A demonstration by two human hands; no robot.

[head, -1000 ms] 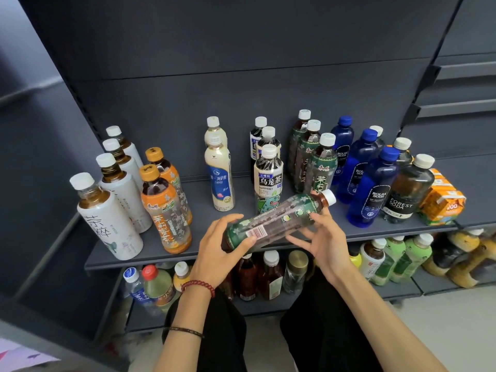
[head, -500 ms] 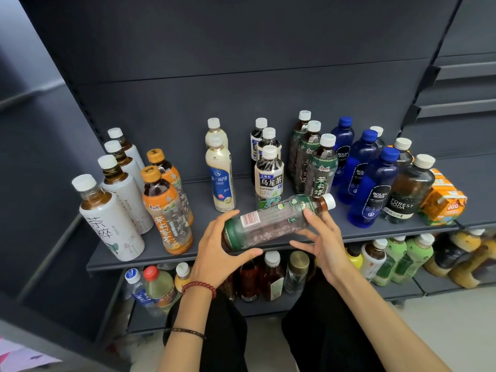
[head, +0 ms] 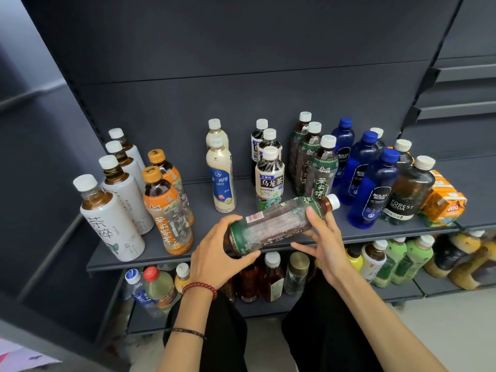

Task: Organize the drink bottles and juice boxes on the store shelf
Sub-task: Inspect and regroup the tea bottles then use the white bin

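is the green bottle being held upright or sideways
Sideways: the green bottle has its base in the left hand, white cap by the right hand.

Suntory bottle, shelf centre: "三得利 乌龙茶 SUNTORY".
At its 3 o'clock, going outward: green-label bottle "茉莉清"; blue bottle "BOLSA SODA"; dark bottle "FOREST SODA"; juice box pack "100".
At 9 o'clock: orange bottle "茉莉蜜茶"; white bottle "茶粹".
At 6 o'clock: held bottle, barcode, digits unreadable.
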